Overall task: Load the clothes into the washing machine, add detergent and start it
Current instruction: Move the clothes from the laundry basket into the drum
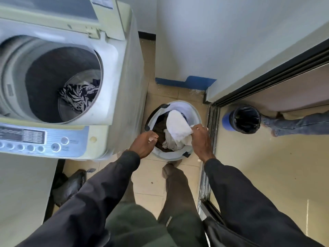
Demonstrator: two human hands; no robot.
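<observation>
top-loading washing machine [110, 72]: far left, lid raised, drum open; 1 black-and-white patterned garment [78, 97] lying at the drum bottom beside a darker piece. control panel [35, 138] along the near edge, buttons and 2 round keys.

tiled floor [151, 182]: beige, scuffed.

sliding door track [210, 139]: right of the basket, dark frame running away up and right.

laundry basket [195, 113]: round, pale blue with dark handles, standing on the floor between machine and door track; holds brown and pale clothes.

bin [244, 119]: blue, black liner, beyond the door track, well apart from the basket.

white towel [178, 125]: lifted partly out of the basket, lower end trailing among the clothes.

right hand [202, 141]: closed, pinching the towel's right edge, over the basket rim.

left hand [145, 142]: over the basket's left rim, fingers curled; cannot tell whether gripping cloth.
</observation>
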